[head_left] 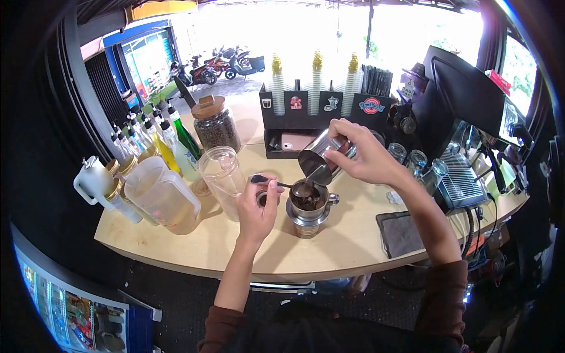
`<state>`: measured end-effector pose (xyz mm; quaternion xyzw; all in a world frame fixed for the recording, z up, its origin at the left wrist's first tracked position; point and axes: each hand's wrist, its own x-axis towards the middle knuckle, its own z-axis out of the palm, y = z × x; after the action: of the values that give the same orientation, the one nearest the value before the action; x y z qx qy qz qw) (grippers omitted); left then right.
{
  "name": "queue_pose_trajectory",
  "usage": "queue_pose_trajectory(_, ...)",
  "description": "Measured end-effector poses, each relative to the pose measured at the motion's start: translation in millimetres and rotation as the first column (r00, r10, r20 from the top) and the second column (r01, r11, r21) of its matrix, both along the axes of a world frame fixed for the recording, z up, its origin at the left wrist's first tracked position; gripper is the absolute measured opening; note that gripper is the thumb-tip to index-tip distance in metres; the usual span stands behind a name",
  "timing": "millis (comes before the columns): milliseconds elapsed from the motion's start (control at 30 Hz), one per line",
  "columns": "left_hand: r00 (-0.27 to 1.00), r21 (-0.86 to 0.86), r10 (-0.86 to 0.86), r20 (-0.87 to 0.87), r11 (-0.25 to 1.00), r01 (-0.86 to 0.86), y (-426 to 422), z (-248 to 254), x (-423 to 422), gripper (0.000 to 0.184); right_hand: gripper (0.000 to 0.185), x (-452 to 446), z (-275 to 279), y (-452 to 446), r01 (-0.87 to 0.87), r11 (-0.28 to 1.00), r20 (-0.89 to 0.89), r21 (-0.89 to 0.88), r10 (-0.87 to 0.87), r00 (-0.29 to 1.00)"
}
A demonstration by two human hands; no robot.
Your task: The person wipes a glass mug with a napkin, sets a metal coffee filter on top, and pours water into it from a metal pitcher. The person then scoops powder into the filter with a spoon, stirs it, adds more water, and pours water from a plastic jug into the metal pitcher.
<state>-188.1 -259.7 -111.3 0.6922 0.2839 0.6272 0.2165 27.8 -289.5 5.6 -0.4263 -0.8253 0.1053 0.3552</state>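
My left hand (259, 205) is closed around the dark handle of a spoon (302, 189), whose bowl is over a metal drip coffee filter (308, 207). Dark coffee grounds (307, 201) show inside the filter, which sits on top of a glass (307, 231). With its fingers wrapped round the handle, my right hand (360, 154) tilts a steel pitcher (322, 157) so that its spout points down at the spoon and filter. Water seems to run from the spout onto the spoon bowl. The pitcher's inside is only partly visible.
Left of the filter stand a clear plastic jug (223, 182), a larger measuring pitcher (162, 194), a jar of coffee beans (215, 125) and several syrup bottles (168, 144). Behind is a black cup holder (323, 120). An espresso machine (456, 170), glasses (416, 160) and a dark mat (400, 234) are right.
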Motion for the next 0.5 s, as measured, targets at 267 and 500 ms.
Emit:
queue_pose_trajectory(267, 1.0, -0.016, 0.009, 0.006, 1.0, -0.009, -0.2, 0.3, -0.5, 0.012, 0.017, 1.7, 0.6, -2.5, 0.016, 0.999, 0.047, 0.045, -0.018, 0.999)
queue_pose_trajectory(500, 1.0, -0.024, 0.014, -0.004, 1.0, -0.014, 0.0, 0.9, -1.9, 0.012, 0.017, 4.3, -0.4, -4.4, 0.02, 0.995, 0.094, 0.095, -0.029, 0.995)
